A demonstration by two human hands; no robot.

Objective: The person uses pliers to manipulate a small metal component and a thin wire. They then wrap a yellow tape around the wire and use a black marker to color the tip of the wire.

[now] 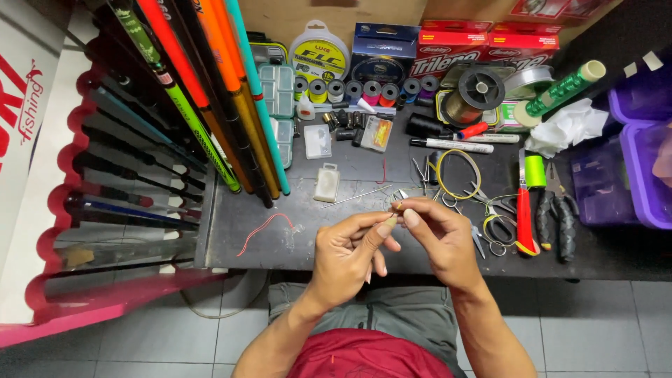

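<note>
Two hands pinch a tiny metal piece above a cluttered dark desk (336, 245).

A rack of fishing rods (203, 105) leans along the desk's left side, its coloured shafts slanting toward the upper left. Boxes and spools of line (392, 63) crowd the far edge, with a purple bin (640, 164) at the right. Pliers (560, 217), red-handled scissors (523, 210) and a loop of yellow line (458, 175) lie to the right of the hands, and a red wire (262, 227) lies to their left. The left hand (346, 255) and the right hand (441, 234) meet over the near edge of the desk, each closed at thumb and forefinger on the small metal piece (397, 206) between their tips; its exact kind is too small to tell.
</note>
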